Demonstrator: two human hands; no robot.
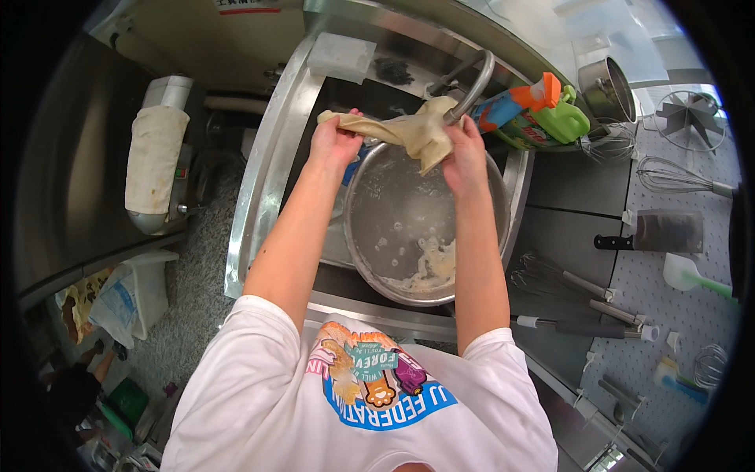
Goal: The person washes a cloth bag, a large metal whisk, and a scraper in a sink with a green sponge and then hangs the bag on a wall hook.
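A wet beige cloth point(413, 133) is stretched between my two hands, above the far part of a round metal basin. My left hand point(335, 140) grips its narrow, twisted end. My right hand point(466, 154) holds the bunched, wider end under the mouth of a curved metal faucet point(481, 76). Below, the metal basin point(352, 242) stands in a stainless steel sink point(265, 194) and holds cloudy water with foam near its close side. Part of the basin is hidden behind my right forearm.
A spray bottle point(507, 109) and a green jug point(548, 125) stand right of the faucet. A white block-shaped container point(341, 56) sits at the sink's back left corner. Whisks, a cleaver point(666, 232) and a spatula point(684, 272) hang at right. Another person point(74, 392) is at lower left.
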